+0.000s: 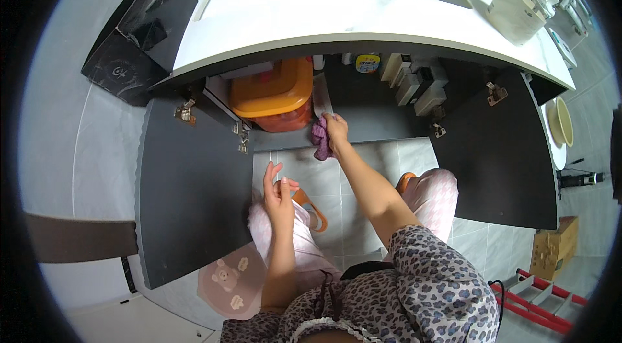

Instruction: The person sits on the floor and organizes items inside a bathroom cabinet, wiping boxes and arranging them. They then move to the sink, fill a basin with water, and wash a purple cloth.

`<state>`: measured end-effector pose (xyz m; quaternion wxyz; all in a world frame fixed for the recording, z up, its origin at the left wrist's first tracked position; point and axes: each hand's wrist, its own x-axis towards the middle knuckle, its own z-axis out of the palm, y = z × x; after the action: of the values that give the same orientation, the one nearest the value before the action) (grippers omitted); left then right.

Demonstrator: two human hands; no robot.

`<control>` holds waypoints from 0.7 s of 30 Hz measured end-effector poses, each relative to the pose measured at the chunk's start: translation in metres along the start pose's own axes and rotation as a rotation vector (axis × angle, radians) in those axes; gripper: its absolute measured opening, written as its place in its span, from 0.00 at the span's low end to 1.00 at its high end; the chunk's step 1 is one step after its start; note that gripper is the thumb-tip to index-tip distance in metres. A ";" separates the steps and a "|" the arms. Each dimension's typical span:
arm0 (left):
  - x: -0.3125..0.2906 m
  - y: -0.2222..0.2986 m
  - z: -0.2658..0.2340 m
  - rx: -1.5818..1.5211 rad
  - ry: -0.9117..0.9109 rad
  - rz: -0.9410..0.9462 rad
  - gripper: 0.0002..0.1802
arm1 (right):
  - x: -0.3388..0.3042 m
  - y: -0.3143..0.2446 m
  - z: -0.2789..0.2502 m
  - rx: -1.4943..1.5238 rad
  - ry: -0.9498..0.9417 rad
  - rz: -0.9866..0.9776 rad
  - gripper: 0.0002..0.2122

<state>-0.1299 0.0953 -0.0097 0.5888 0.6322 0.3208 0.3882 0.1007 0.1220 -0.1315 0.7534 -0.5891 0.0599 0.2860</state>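
My right hand reaches into the front of an open dark cabinet, its fingers closed on a crumpled purple cloth. The cloth hangs over the front edge of the cabinet floor. Just beyond those fingers a pale flat strip lies against an orange-lidded tub. Nothing is in my left hand, which hovers over the tiled floor with its fingers apart.
Both cabinet doors stand open. Farther inside are a yellow-labelled bottle and several small boxes. Above is the white countertop; a black box stands left. A red ladder lies lower right.
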 end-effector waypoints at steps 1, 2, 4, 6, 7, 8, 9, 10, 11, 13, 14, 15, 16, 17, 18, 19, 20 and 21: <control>-0.001 0.001 -0.002 0.007 0.010 -0.015 0.24 | 0.004 0.002 0.006 -0.125 0.032 -0.029 0.06; -0.002 0.003 -0.002 0.012 0.015 -0.028 0.24 | 0.014 0.004 0.010 -0.248 0.067 -0.061 0.06; 0.000 0.003 0.012 -0.009 -0.034 -0.039 0.24 | 0.065 0.018 -0.008 -0.357 0.134 -0.064 0.11; -0.002 0.002 0.007 0.003 -0.023 -0.044 0.24 | 0.067 0.020 0.006 -0.464 0.126 -0.006 0.15; -0.001 0.000 0.007 -0.007 -0.027 -0.038 0.23 | 0.067 0.019 0.008 -0.537 0.134 -0.010 0.16; -0.001 -0.001 0.006 -0.015 -0.033 -0.031 0.23 | 0.066 0.018 0.011 -0.608 0.143 -0.014 0.18; 0.000 -0.002 0.007 -0.026 -0.044 -0.024 0.23 | 0.064 0.016 0.010 -0.678 0.156 -0.019 0.19; 0.000 -0.003 0.009 -0.026 -0.055 -0.025 0.23 | 0.062 0.014 0.007 -0.679 0.142 0.017 0.20; 0.000 -0.004 0.007 -0.016 -0.049 -0.029 0.23 | 0.047 0.008 0.013 -0.685 0.109 0.062 0.21; -0.001 -0.004 0.007 -0.059 -0.058 -0.042 0.24 | 0.020 -0.005 0.012 -0.629 0.066 0.087 0.24; -0.001 -0.007 0.010 -0.036 -0.058 -0.013 0.24 | 0.003 -0.008 0.003 -0.566 0.054 0.070 0.27; -0.001 -0.010 0.013 -0.012 -0.058 0.017 0.24 | -0.017 -0.011 -0.006 -0.503 0.040 0.054 0.29; -0.003 -0.010 0.011 0.018 -0.045 0.049 0.24 | -0.045 -0.024 -0.012 -0.435 -0.066 0.095 0.29; -0.004 -0.006 0.018 0.043 -0.080 0.026 0.27 | -0.060 -0.028 -0.029 -0.289 -0.094 0.126 0.21; -0.005 -0.005 0.022 0.156 -0.125 0.135 0.29 | -0.075 -0.040 -0.043 -0.142 -0.370 0.135 0.13; -0.006 -0.004 0.025 0.268 -0.166 0.245 0.30 | -0.091 -0.050 -0.054 -0.181 -0.361 0.120 0.13; -0.011 -0.001 0.028 0.380 -0.196 0.354 0.32 | -0.128 -0.075 -0.054 -0.108 -0.315 0.119 0.13; -0.017 0.006 0.036 0.262 -0.270 0.289 0.41 | -0.154 -0.098 -0.064 0.027 -0.451 0.163 0.14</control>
<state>-0.1071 0.0621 -0.0057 0.4774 0.7888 0.1929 0.3356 0.0379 -0.0062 -0.0017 0.7297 -0.4936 -0.0587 0.4695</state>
